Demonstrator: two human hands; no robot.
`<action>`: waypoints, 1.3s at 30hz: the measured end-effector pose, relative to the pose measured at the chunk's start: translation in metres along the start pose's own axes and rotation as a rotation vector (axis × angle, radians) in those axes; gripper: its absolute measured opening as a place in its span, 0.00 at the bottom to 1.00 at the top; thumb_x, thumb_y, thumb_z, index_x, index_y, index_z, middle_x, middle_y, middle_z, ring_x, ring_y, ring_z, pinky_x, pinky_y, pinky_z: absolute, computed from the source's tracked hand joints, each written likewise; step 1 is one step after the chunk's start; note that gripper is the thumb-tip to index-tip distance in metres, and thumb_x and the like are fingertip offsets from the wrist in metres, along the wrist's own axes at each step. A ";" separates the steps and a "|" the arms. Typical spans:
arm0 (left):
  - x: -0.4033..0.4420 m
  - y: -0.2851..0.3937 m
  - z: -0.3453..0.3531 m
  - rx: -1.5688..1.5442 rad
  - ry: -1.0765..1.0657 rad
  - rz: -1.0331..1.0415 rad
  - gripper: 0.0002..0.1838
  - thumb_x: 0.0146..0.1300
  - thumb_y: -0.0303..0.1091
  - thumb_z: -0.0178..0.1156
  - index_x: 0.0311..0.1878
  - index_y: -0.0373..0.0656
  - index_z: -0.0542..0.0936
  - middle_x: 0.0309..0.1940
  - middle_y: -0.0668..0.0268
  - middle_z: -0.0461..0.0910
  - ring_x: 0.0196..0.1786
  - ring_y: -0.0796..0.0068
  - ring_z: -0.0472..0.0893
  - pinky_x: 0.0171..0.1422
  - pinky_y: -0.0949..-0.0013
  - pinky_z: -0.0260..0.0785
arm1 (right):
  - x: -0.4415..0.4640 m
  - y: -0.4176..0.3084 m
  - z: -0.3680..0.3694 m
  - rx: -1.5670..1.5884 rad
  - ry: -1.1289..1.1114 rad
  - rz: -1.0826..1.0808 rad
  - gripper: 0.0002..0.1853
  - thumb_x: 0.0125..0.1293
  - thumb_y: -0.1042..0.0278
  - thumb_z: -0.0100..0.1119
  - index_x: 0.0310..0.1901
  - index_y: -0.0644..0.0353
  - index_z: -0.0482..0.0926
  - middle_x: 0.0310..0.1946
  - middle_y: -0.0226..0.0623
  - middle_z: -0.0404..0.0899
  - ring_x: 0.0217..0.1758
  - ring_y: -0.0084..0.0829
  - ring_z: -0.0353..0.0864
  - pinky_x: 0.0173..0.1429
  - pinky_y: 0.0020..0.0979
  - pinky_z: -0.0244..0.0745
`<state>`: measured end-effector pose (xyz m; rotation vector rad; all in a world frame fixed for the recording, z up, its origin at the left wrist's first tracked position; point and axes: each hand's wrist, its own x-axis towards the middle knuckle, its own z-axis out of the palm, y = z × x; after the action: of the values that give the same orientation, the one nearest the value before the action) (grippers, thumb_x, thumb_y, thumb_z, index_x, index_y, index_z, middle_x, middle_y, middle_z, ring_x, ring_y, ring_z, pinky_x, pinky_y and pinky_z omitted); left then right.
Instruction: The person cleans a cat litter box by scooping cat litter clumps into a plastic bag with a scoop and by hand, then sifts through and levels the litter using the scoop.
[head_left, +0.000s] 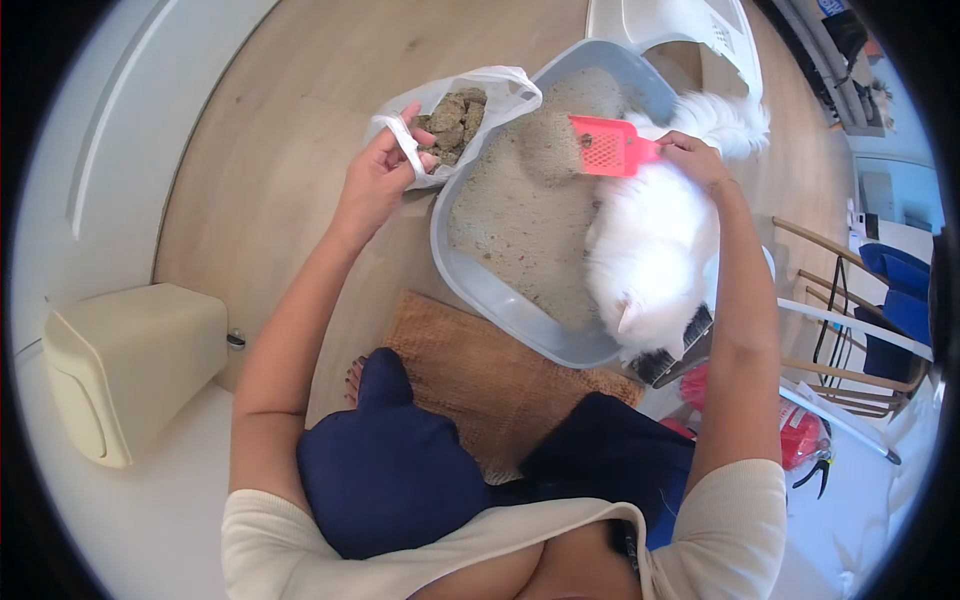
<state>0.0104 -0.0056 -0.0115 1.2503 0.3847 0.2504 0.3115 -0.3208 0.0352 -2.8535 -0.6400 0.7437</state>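
My left hand (390, 158) has its fingers through the handle of a white plastic bag (510, 88), holding its mouth apart. Brown clumps of used litter (458, 122) lie inside the bag. In my right hand (695, 162) is the handle of a pink slotted litter scoop (612, 148), held above the litter with a small dark clump on it. Below it stands a grey litter box (470, 285) filled with beige litter (530, 225). A fluffy white cat (655, 235) is at the box's right side, beneath my right arm, its head toward me.
A woven orange mat (440, 345) lies between my legs and the box. The white litter box hood (735, 40) sits behind it. At left is a cream bin (140, 350). A red fire extinguisher (800, 437) and a wooden-framed chair (850, 375) are at right.
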 end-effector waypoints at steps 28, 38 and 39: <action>0.003 -0.004 -0.003 0.062 -0.047 0.033 0.32 0.58 0.26 0.58 0.67 0.39 0.60 0.45 0.69 0.73 0.44 0.77 0.77 0.51 0.74 0.68 | -0.041 -0.104 0.086 -0.448 0.242 -0.990 0.12 0.48 0.47 0.62 0.28 0.45 0.79 0.27 0.22 0.73 0.42 0.30 0.67 0.54 0.35 0.58; 0.003 -0.001 0.000 0.040 -0.028 0.014 0.18 0.57 0.24 0.60 0.51 0.36 0.73 0.58 0.62 0.68 0.48 0.78 0.75 0.54 0.71 0.68 | -0.014 -0.086 0.088 -0.254 -0.014 -0.780 0.16 0.42 0.43 0.65 0.27 0.44 0.82 0.28 0.21 0.77 0.46 0.30 0.68 0.59 0.34 0.54; 0.002 -0.001 0.000 0.045 -0.027 0.012 0.18 0.57 0.24 0.60 0.51 0.36 0.73 0.58 0.62 0.68 0.48 0.78 0.75 0.54 0.71 0.68 | -0.010 -0.081 0.087 -0.216 -0.056 -0.729 0.16 0.42 0.43 0.66 0.27 0.43 0.82 0.29 0.23 0.77 0.47 0.31 0.67 0.60 0.34 0.53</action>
<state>0.0117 -0.0047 -0.0124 1.2994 0.3613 0.2357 0.2307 -0.2507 -0.0178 -2.4534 -1.7152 0.6435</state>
